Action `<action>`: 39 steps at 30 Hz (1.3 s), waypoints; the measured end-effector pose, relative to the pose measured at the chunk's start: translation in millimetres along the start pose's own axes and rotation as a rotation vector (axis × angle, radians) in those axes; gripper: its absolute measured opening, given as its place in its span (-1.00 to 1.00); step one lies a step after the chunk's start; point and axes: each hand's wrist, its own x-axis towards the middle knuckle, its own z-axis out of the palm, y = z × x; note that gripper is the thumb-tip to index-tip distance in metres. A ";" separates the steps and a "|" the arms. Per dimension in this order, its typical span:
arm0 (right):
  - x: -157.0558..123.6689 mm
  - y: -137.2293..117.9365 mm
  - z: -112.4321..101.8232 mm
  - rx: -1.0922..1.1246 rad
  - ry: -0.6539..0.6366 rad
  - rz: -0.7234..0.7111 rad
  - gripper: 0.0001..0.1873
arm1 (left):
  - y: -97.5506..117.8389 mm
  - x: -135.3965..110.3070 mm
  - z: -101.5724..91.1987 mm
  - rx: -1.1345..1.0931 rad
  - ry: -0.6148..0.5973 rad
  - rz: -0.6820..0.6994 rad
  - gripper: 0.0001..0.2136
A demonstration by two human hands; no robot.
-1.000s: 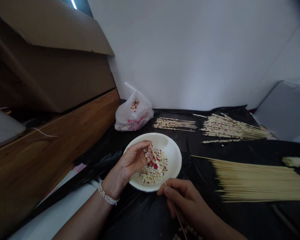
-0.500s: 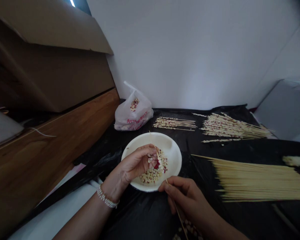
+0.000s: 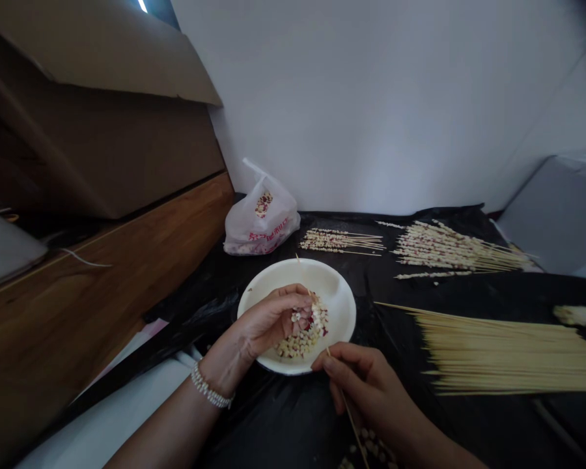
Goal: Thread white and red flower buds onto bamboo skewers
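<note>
A thin wooden skewer (image 3: 352, 423) runs slantwise from the bottom edge up over the bowl, with pale kernels threaded on its middle part. My right hand (image 3: 359, 374) is closed, pinching the skewer between thumb and forefinger at the bowl's near right rim. Above the white bowl (image 3: 340, 306), my left hand (image 3: 280, 316) has its thumb and forefinger closed at the skewer's upper part; a few kernels show by its curled fingers. Loose cream and dark red kernels (image 3: 295, 345) lie in the bowl, partly hidden by my left hand.
Behind the bowl stands a tied plastic bag (image 3: 258, 225) of kernels. Filled skewers lie in a small bundle (image 3: 332, 240) and a larger pile (image 3: 439, 247). Bare skewers (image 3: 502, 352) are at right on black plastic sheeting (image 3: 273, 417). A cardboard box (image 3: 141, 143) stands left.
Both hands stay nearly in place. The left fingertips have shifted slightly down and right along the skewer, and the skewer's tip has moved a little to the right.
</note>
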 end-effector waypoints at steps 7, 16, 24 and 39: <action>1.4 -1.3 -1.3 0.033 0.032 -0.020 -0.60 | -5.0 1.0 -0.4 0.036 -0.009 -0.012 -0.88; 4.5 6.3 -3.5 0.103 0.014 0.024 -0.59 | 6.9 6.2 0.1 -0.290 0.159 0.049 -0.44; 3.2 5.5 -1.4 0.082 -0.004 0.028 -0.57 | 15.2 1.9 7.8 -0.338 0.328 0.075 -0.26; 1.2 8.8 1.6 0.086 -0.040 0.062 -0.57 | 20.1 8.3 -1.3 -0.524 0.406 0.102 -0.67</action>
